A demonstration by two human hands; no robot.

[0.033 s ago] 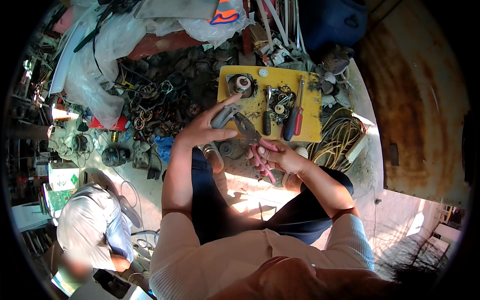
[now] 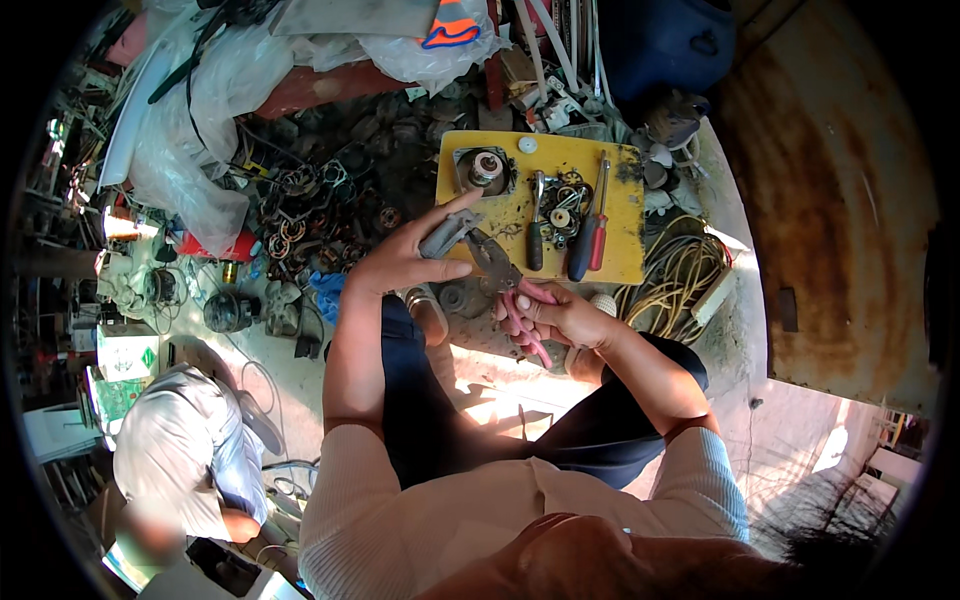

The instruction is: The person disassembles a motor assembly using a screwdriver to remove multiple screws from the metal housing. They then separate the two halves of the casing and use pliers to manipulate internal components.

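Observation:
My left hand (image 2: pixel 392 258) grips a grey metal part (image 2: pixel 445 235) between thumb and fingers, over the left edge of a yellow board (image 2: pixel 575 147). Wrapped round the pink handles of a pair of pliers (image 2: pixel 497 262) is my right hand (image 2: pixel 566 318). The dark jaws point up and left against the grey part; their exact bite is hard to make out. On the board lie a black-handled tool (image 2: pixel 534 230), a screwdriver with a red handle (image 2: pixel 597 243) and a dark blue handle (image 2: pixel 580 252). A motor-like part (image 2: pixel 486 168) stands at its far left corner.
Coiled yellowish cable (image 2: pixel 680 265) lies right of the board. Heaped copper-wound scrap (image 2: pixel 300 215) and clear plastic sheeting (image 2: pixel 210 120) are to the left. Another person (image 2: pixel 180 450) bends down at the lower left. A rusty metal panel (image 2: pixel 850 200) rises at the right.

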